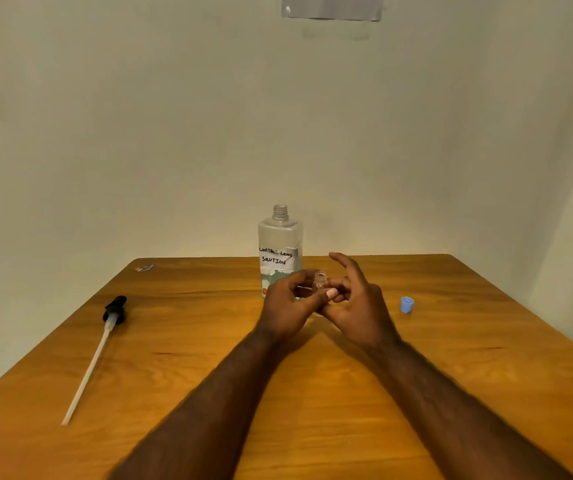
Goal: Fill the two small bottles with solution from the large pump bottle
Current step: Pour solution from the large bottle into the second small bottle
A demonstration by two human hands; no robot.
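The large clear bottle (280,247), labelled "Contact Lens Solution", stands open-necked at the back of the wooden table (209,341). Its black pump with a long white tube (105,337) lies on the table to the left. Just in front of the large bottle, my left hand (288,306) grips a small clear bottle (319,280) with an open top, thumb across its front. My right hand (356,299) meets it from the right, lower fingers curled against the small bottle, index finger raised. A small blue cap (407,304) lies to the right. I see only one small bottle.
A tiny clear item (144,268) lies near the table's far left corner. A plain wall rises close behind the table. Both my forearms stretch over the near half of the tabletop.
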